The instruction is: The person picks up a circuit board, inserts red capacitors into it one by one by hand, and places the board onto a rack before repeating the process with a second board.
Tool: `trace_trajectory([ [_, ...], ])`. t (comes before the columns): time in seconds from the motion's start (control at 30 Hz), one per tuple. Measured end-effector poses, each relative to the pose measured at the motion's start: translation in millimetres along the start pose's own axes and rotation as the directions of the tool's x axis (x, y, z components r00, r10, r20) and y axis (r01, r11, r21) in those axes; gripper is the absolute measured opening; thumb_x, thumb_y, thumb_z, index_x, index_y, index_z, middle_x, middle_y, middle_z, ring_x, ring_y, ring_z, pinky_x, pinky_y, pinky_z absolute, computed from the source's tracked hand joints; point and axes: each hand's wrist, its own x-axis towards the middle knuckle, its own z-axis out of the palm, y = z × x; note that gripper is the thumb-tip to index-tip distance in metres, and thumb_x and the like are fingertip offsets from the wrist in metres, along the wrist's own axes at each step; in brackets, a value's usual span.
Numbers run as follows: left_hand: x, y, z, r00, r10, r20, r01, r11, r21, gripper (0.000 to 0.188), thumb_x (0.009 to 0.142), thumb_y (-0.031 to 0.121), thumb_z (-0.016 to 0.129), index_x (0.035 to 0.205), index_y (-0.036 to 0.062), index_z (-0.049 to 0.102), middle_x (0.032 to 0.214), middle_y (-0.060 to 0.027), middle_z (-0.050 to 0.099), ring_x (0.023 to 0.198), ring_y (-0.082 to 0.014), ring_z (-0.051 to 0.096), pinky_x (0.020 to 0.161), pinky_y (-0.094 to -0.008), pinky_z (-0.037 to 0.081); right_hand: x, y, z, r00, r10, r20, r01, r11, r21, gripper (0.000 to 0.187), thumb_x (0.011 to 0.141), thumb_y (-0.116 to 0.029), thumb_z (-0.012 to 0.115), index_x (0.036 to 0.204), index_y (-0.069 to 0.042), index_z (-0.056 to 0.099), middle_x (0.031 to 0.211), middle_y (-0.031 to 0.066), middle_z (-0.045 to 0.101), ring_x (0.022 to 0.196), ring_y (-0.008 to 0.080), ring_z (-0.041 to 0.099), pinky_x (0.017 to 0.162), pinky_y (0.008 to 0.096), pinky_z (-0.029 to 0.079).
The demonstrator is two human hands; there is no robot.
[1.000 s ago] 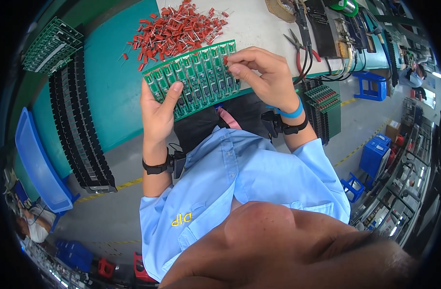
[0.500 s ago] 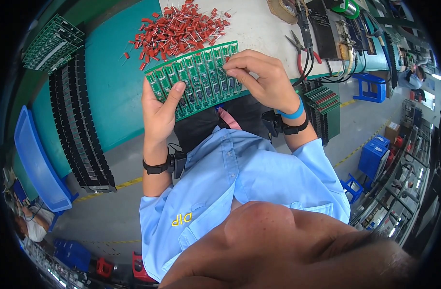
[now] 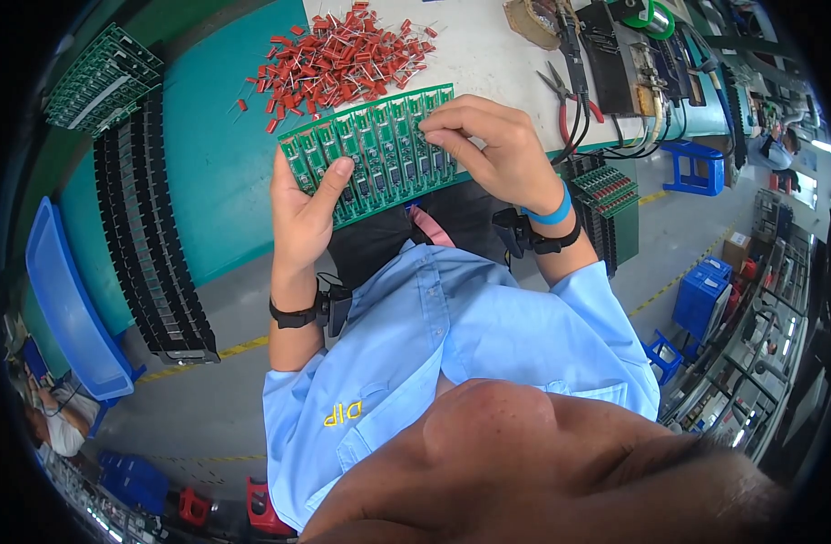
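A green circuit board panel (image 3: 379,150), divided into several narrow strips, is held tilted at the bench's front edge. Closed around its left end is my left hand (image 3: 308,213), thumb on top and fingers underneath. My right hand (image 3: 493,150) is over the panel's right end, thumb and forefinger pinched together at the upper part of a strip. Whatever lies between those fingertips is hidden. Just beyond the panel, a heap of red capacitors (image 3: 343,59) with long wire leads is spread on the bench.
Pliers (image 3: 561,95) with red handles and a solder spool (image 3: 653,18) lie at the right. Black slotted racks (image 3: 152,236) hold boards (image 3: 102,77) on the left, beside a blue tray (image 3: 75,299). Another rack with populated boards (image 3: 606,190) stands right of my right forearm.
The panel has shifted slightly right and away from me with my left hand. The red bit seen at my right fingertips earlier no longer shows.
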Motion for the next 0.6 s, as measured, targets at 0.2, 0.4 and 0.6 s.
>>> trace_trajectory([
  [0.2,0.0,0.5,-1.1,1.0,-0.003,0.012,0.003,1.0,-0.008,0.034,0.095,0.003,0.064,0.125,-0.0002,0.05,0.115,-0.0082,0.065,0.103,-0.012,0.062,0.093,-0.0292,0.049,1.6,-1.3,-0.9,1.0,0.004,0.019,-0.004,1.0,-0.015,0.013,0.086,0.001,0.069,0.1,0.001,0.071,0.09,0.0108,0.069,0.07,0.018,0.063,0.06,0.0273,0.049],
  [0.4,0.0,1.4,0.5,1.0,0.012,0.006,-0.012,1.0,0.0,0.035,0.095,0.003,0.064,0.126,-0.0006,0.05,0.114,-0.0083,0.066,0.103,-0.0121,0.063,0.092,-0.0293,0.049,3.5,-4.5,-3.1,0.999,0.016,0.048,-0.015,1.0,-0.026,0.012,0.088,0.0,0.068,0.1,0.001,0.071,0.089,0.0105,0.069,0.07,0.0178,0.063,0.06,0.0274,0.049],
  [0.6,-0.2,2.5,-0.6,1.0,0.014,0.015,-0.014,1.0,0.006,0.036,0.095,0.003,0.064,0.127,-0.001,0.049,0.114,-0.0084,0.066,0.103,-0.0124,0.063,0.091,-0.0293,0.05,6.6,-4.0,-4.0,0.997,-0.032,0.07,0.036,0.998,-0.057,0.012,0.088,-0.001,0.067,0.099,0.001,0.07,0.089,0.0114,0.068,0.071,0.0215,0.064,0.062,0.0298,0.05],
])
